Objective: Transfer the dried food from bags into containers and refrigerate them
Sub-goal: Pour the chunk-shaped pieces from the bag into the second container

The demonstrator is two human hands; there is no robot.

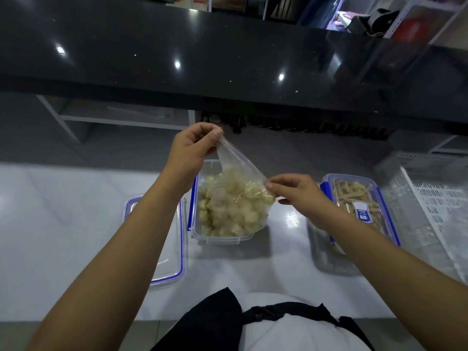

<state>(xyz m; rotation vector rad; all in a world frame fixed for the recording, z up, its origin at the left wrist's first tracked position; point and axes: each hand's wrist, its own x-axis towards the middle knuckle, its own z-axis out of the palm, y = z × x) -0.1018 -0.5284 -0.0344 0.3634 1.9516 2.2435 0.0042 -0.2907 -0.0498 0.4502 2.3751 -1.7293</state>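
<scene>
Gleaming white counter [63, 224], dark glossy ledge [152, 46] behind

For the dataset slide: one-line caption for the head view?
Both hands, left and right, hold a clear bag of pale dried food over an open container; lidded container at right.

You have two hands in view: the left hand [188, 148] and the right hand [298, 192]. Count one clear plastic bag [238, 191] of pale dried food pieces. Count two clear containers: one open container [220, 238], one lidded container [359, 206]. Count one loose lid [174, 264] and one white perforated basket [435, 206].
</scene>
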